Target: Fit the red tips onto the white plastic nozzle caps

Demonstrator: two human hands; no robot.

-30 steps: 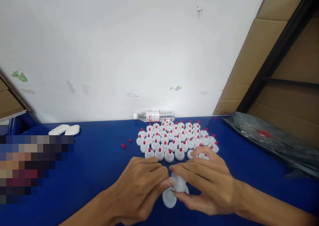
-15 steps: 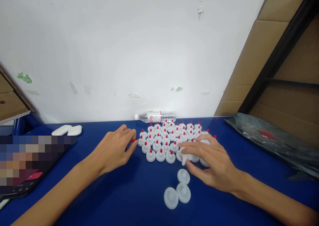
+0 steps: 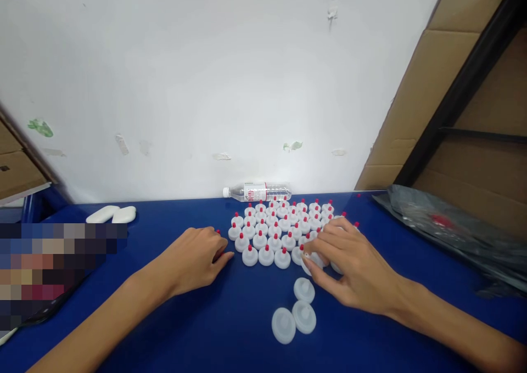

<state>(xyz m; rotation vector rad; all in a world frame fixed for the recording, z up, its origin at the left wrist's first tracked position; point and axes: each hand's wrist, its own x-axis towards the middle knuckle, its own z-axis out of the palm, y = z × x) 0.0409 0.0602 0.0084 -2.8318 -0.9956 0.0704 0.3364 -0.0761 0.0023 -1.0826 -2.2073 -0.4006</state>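
looks mostly done, with red-tipped caps (image 3: 266,256) massed toward the back edge of the desk (image 3: 185,329), three bare caps (image 3: 284,326) left farther from it, another cap (image 3: 307,267) pinched in the right hand (image 3: 354,269); cannot tell the hold of the curled left hand (image 3: 193,263).

The blue tabletop (image 3: 230,323) bears clustered red-tipped white caps (image 3: 265,257) — three untipped caps (image 3: 284,327) nearer, a clear bottle (image 3: 257,192) lying behind.

Pinching a white lid (image 3: 308,265) in the right hand (image 3: 354,266). Curling the left hand (image 3: 195,258) low over the blue table (image 3: 222,318), well left of that grip, fingertips hidden. Facing many red-tipped lids (image 3: 265,256) beyond the grip and leftward, with three bare lids (image 3: 304,318) on its near side, a clear bottle (image 3: 278,191) farther beyond.
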